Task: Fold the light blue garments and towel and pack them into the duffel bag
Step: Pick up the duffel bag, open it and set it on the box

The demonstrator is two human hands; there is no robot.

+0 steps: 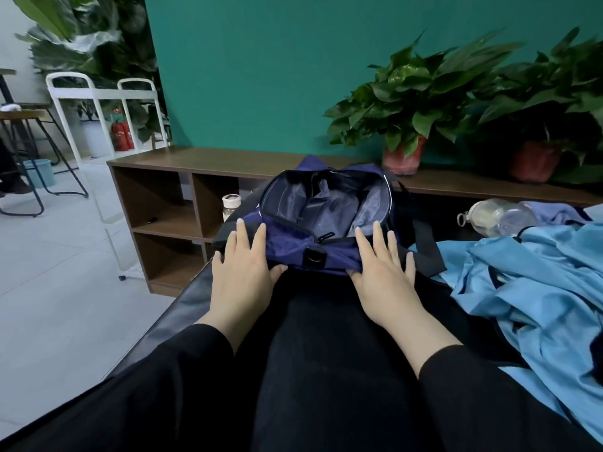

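Black table (326,321): both flat hands, left (239,275) and right (388,277), press the open duffel bag (293,252); blue garments (528,288) beside.

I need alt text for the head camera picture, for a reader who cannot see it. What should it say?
A person's left hand and right hand rest flat, fingers straight, on the near side of an open navy duffel bag on a dark surface. Unfolded light blue garments lie in a heap to the right, beside a clear water bottle.

Black table (326,353) carries duffel bag (293,239), light blue garments (538,288).
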